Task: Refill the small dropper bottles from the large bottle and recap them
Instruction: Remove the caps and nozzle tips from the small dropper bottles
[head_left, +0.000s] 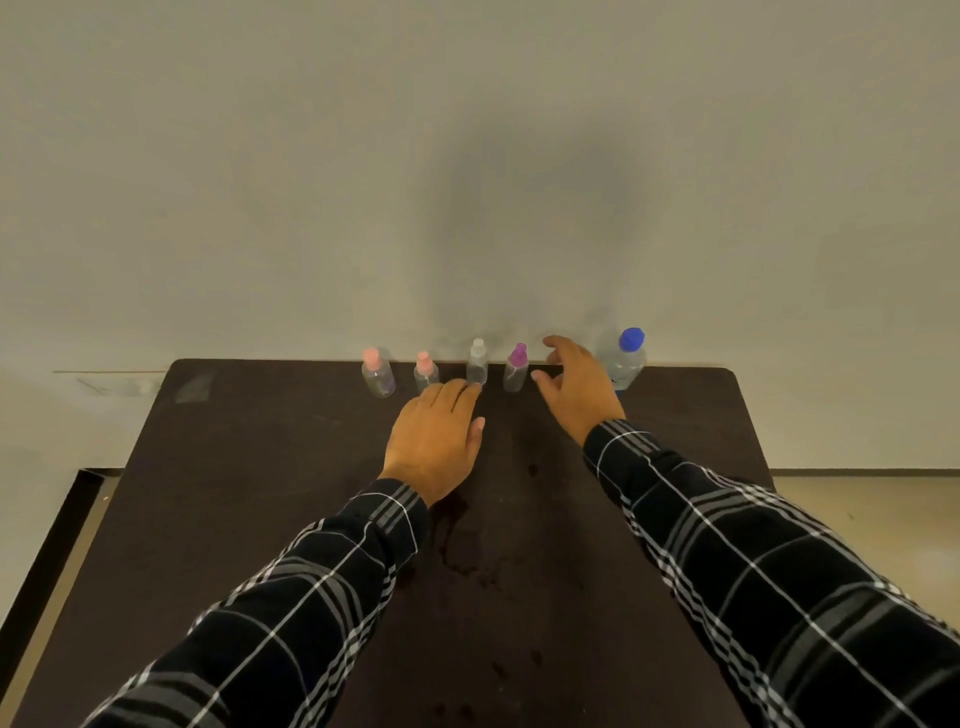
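Four small dropper bottles stand capped in a row along the 12 o'clock edge of the dark bench (260, 493): two pink-capped bottles (378, 376) (426, 371), a white-capped bottle (477, 361) and a purple-capped bottle (516, 369). The large bottle (626, 361), blue-capped, stands upright at 1 o'clock. The left hand (436, 436) lies flat, fingers together and straight, with its tips at the white-capped bottle's base; whether they touch it cannot be told. The right hand (576, 395) hovers between the purple-capped bottle and the large bottle, fingers apart, holding nothing.
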